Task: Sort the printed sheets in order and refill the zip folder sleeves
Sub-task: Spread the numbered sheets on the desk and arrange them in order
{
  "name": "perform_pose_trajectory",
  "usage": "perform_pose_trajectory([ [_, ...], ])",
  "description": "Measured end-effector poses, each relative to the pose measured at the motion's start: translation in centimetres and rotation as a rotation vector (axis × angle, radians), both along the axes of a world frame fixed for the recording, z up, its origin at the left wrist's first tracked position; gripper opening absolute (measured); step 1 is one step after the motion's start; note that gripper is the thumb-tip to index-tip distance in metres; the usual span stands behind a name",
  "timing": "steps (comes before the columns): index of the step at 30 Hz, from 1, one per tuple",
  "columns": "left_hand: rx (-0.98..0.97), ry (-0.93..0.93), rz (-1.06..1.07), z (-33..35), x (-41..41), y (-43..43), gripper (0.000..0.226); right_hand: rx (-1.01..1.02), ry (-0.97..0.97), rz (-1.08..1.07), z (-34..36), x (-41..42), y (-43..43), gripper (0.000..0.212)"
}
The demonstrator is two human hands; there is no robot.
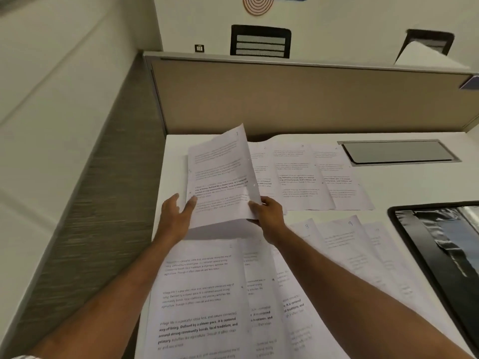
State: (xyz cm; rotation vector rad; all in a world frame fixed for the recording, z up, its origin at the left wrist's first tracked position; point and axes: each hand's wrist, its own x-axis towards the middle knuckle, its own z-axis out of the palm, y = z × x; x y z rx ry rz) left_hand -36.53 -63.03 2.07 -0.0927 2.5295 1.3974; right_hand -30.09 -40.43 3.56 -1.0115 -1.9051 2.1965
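Now: one sheet lifted over a bench of laid-out pages.
Across the white bench (414, 182), printed pages (298, 174) lie in overlapping rows, far and near. A black zip folder (440, 242) sits at the right edge. The raised sheet (220, 177) stands tilted above the far left corner. The right hand (267, 213) pinches its lower right corner, and the left hand (176, 216), fingers straight, touches its lower left edge.
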Motion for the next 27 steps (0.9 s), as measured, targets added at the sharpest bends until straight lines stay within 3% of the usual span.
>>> perform_pose_trajectory([
  [4, 0.357, -0.237, 0.15, 1.3, 1.9, -0.1, 0.079, -0.089, 0.008, -0.031, 0.5, 5.2, 1.7, 0.032],
  [8, 0.527, -0.294, 0.151, 2.4, 5.7, 1.6, 0.068, -0.13, 0.032, -0.051, 0.5, 10.7, 2.8, 0.024],
  [12, 0.53, -0.271, 0.071, 2.9, 9.2, 3.4, 0.063, -0.169, 0.066, -0.069, 0.6, 16.1, 3.6, 0.017],
  [17, 0.561, -0.253, -0.141, 3.1, 14.3, 5.4, 0.027, -0.106, 0.048, -0.006, 0.3, 22.1, 5.1, 0.021],
  [27, 0.521, -0.225, -0.246, 0.1, 22.6, 8.7, 0.032, 0.078, -0.03, 0.068, 0.2, 31.1, 8.4, 0.037],
])
